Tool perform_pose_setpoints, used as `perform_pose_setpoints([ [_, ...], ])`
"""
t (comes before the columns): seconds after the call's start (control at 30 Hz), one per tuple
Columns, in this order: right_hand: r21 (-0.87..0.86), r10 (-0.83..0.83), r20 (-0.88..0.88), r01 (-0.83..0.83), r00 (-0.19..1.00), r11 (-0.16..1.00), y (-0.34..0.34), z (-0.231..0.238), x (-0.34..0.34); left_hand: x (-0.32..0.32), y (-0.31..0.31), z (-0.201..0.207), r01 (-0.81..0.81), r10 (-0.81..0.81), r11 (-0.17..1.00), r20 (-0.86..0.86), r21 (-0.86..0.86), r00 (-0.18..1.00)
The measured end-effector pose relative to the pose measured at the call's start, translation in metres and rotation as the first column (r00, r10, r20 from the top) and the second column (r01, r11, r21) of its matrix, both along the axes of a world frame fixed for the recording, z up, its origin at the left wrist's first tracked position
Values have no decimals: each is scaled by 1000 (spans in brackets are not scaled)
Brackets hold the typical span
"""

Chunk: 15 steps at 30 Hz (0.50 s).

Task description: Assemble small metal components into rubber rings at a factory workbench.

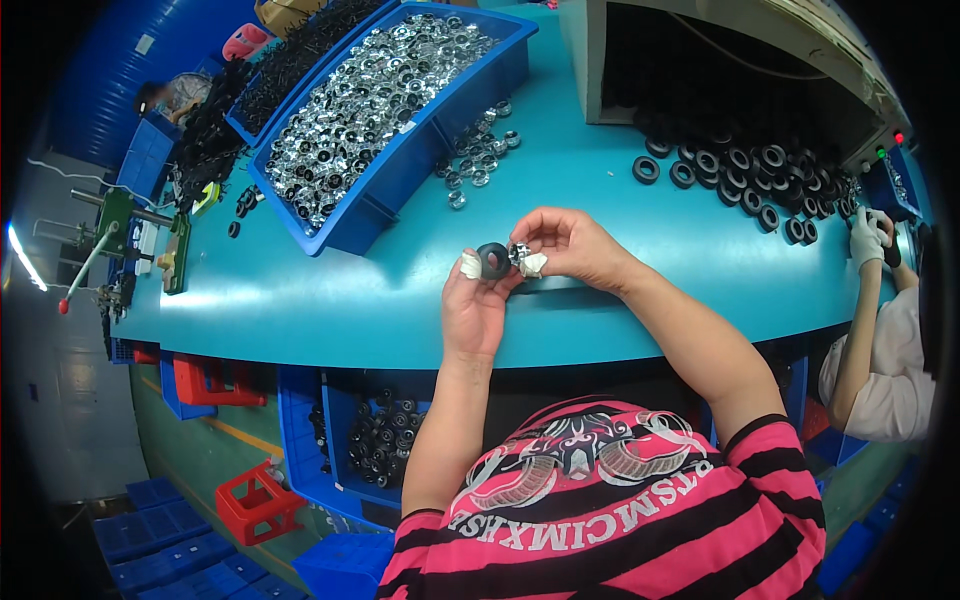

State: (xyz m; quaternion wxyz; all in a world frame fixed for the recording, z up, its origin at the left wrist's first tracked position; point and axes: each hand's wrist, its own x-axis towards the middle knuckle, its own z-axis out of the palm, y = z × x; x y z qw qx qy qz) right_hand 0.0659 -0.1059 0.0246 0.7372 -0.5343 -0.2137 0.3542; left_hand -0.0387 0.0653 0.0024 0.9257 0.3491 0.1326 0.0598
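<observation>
Close together above the near edge of the bench, my two hands each hold a small part. My left hand (474, 312) is closed on a black rubber tyre (487, 253), its hole facing me. Just right of the tyre, my right hand (575, 245) pinches a shiny chrome wheel hub (518, 254) between thumb and fingers. Hub and tyre are side by side; whether they touch is hard to tell. White wrapping covers a fingertip on each hand. Loose chrome hubs (480, 160) lie on the bench ahead, beside a blue bin (345, 215) heaped with more.
Many black tyres (735, 180) spill from a box-shaped machine (592, 70) at the far right. A co-worker's gloved hand (868, 238) is at the right end. A green hand press (115, 220) stands left. Below the bench are blue crates and a red stool (255, 500).
</observation>
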Motion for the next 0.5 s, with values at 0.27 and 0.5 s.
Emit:
perform_pose_setpoints([
  [0.27, -30, -115, 113, 119, 987, 992, 3, 10, -9, -1, 0, -3, -29, 30, 999, 19, -14, 999],
  [0.5, -87, -114, 533, 188, 839, 978, 6, 7, -11, 0, -3, -4, 71, -72, 997, 36, 38, 997],
])
